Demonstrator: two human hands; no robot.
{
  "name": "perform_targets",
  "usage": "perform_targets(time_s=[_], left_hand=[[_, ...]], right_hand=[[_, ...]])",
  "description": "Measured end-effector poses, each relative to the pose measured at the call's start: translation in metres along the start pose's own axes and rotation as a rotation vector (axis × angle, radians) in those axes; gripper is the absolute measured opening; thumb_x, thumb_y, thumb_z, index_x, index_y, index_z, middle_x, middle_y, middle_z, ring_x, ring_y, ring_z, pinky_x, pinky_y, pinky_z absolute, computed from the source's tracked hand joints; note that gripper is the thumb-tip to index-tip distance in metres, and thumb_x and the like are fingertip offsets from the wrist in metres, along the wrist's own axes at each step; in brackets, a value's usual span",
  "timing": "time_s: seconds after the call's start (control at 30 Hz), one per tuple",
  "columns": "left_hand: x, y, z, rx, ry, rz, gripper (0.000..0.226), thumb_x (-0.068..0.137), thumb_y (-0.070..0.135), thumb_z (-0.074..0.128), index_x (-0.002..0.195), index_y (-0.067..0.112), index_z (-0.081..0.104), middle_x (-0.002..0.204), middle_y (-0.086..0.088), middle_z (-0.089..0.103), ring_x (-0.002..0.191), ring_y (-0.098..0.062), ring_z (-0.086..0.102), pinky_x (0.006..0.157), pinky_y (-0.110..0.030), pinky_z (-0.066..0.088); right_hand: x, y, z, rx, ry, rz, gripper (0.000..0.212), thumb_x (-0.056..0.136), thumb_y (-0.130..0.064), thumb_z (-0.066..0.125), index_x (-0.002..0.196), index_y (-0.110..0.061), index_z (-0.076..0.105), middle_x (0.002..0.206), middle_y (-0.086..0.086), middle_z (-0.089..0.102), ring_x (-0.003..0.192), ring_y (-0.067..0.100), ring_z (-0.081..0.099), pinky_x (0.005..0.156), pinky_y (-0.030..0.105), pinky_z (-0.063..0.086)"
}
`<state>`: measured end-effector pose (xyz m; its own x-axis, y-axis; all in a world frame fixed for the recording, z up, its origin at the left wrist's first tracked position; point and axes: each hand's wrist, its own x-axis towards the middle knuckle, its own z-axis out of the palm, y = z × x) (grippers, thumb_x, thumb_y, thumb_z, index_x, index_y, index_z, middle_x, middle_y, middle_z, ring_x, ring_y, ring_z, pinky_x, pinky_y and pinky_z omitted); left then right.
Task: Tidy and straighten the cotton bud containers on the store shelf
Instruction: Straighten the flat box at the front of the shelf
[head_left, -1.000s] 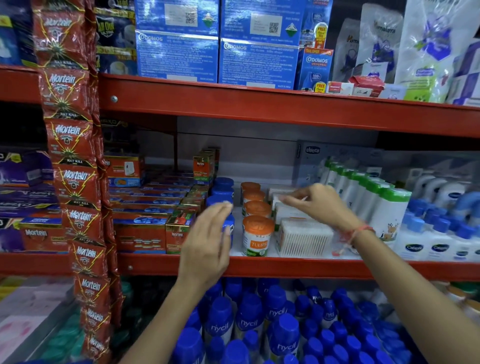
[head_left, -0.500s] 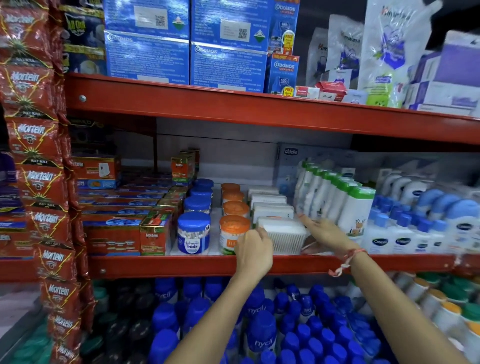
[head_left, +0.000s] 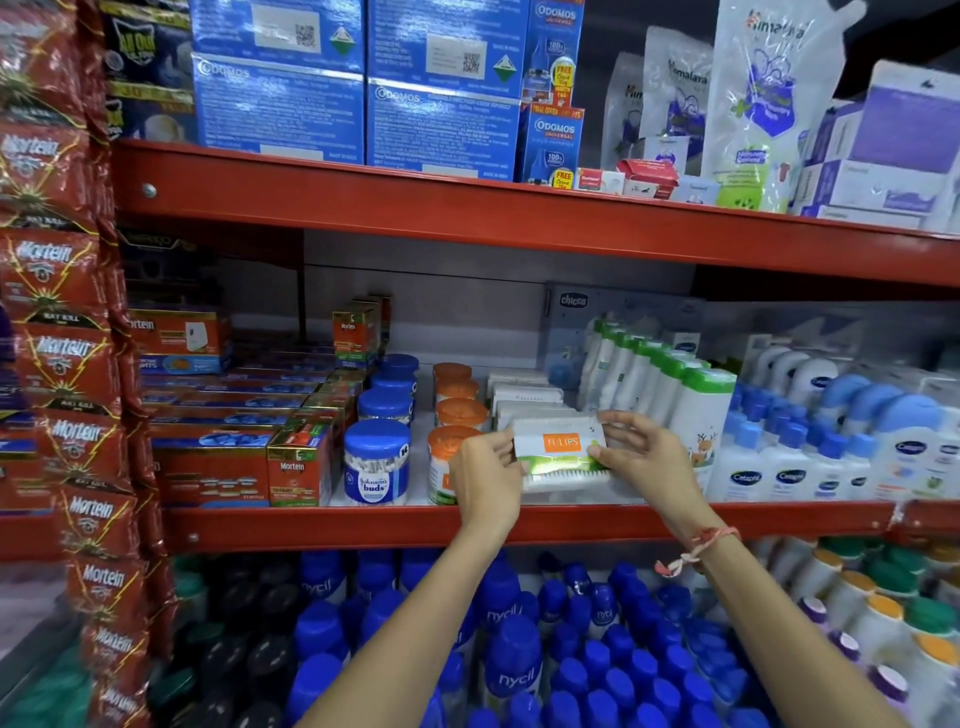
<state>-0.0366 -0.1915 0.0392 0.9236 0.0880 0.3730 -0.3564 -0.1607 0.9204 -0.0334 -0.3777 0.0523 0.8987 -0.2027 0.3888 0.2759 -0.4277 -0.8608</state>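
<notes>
On the middle red shelf (head_left: 363, 525), a clear rectangular cotton bud box (head_left: 561, 457) with an orange Tulips label is tilted, label facing me, at the front of a row of similar boxes (head_left: 527, 397). My left hand (head_left: 488, 480) grips its left end and my right hand (head_left: 644, 457) grips its right end. To the left stand a row of orange-lidded bud jars (head_left: 460, 410) and a row of blue-lidded Johnson's buds jars (head_left: 376, 460). The front orange jar is partly hidden by my left hand.
Mortein boxes (head_left: 234, 457) fill the shelf's left part. White bottles with green caps (head_left: 696, 410) and Cetaphil bottles (head_left: 789, 462) crowd the right. Blue-capped Nycil bottles (head_left: 514, 670) fill the shelf below. A strip of Mortein sachets (head_left: 67, 364) hangs at the left.
My left hand moved from the blue jars to the front box. Both hands took hold of the box and tipped it so the label faces me. My view shifted right.
</notes>
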Motion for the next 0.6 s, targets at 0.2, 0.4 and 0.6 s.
perform_targets(time_s=[0.2, 0.4, 0.6], left_hand=[[-0.007, -0.016, 0.008, 0.072, 0.107, 0.001, 0.052, 0.079, -0.015, 0.062, 0.126, 0.007, 0.057, 0.124, -0.009, 0.063, 0.110, -0.014, 0.063, 0.078, -0.003, 0.046], [-0.013, -0.023, 0.007, 0.099, 0.135, 0.032, 0.047, 0.081, -0.011, 0.062, 0.124, 0.008, 0.060, 0.121, -0.007, 0.065, 0.108, -0.013, 0.063, 0.078, -0.002, 0.045], [-0.017, -0.028, 0.008, 0.102, 0.164, 0.087, 0.044, 0.080, -0.010, 0.064, 0.120, 0.009, 0.062, 0.115, -0.008, 0.068, 0.105, -0.012, 0.065, 0.090, -0.024, 0.053]], right_hand=[[-0.024, 0.018, 0.015, 0.072, 0.096, -0.111, 0.068, 0.073, -0.001, 0.075, 0.133, -0.021, 0.051, 0.127, 0.000, 0.061, 0.114, 0.011, 0.061, 0.093, 0.027, 0.054], [-0.041, 0.026, 0.025, 0.007, 0.177, -0.177, 0.060, 0.075, -0.010, 0.075, 0.131, -0.021, 0.055, 0.126, -0.006, 0.061, 0.111, 0.010, 0.063, 0.094, 0.029, 0.054], [-0.042, 0.028, 0.026, -0.038, 0.209, -0.200, 0.054, 0.076, -0.011, 0.074, 0.127, -0.022, 0.059, 0.127, -0.003, 0.063, 0.112, 0.009, 0.061, 0.095, 0.034, 0.054]])
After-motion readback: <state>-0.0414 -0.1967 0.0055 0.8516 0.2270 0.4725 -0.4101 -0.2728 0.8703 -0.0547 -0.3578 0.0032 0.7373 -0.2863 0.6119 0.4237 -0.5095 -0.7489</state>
